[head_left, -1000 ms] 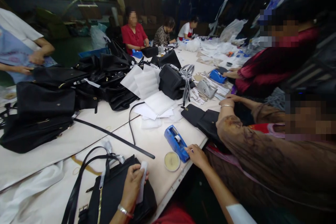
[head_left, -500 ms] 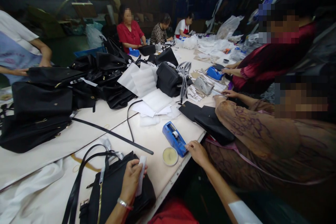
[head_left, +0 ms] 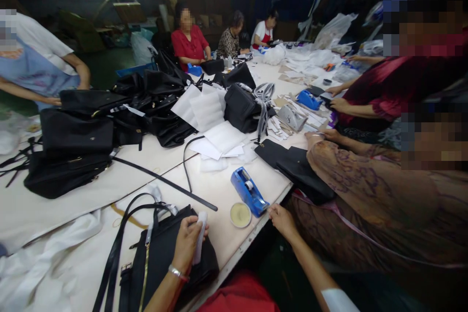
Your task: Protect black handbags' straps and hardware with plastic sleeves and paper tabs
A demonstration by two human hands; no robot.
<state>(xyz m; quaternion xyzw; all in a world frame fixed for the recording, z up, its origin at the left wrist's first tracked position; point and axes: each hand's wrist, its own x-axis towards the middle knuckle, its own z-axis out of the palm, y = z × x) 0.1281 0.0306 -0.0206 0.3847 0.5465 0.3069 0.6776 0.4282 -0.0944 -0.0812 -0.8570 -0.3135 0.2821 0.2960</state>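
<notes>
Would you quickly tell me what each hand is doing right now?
Left hand: closed around a white strip, resting on the black handbag.
Right hand: holds nothing, loosely curled beside the blue tape dispenser.

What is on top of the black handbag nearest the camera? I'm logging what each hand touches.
The left hand rests on the black handbag, holding a white foam strip against it. Whatever lies beneath the hand is hidden.
</notes>
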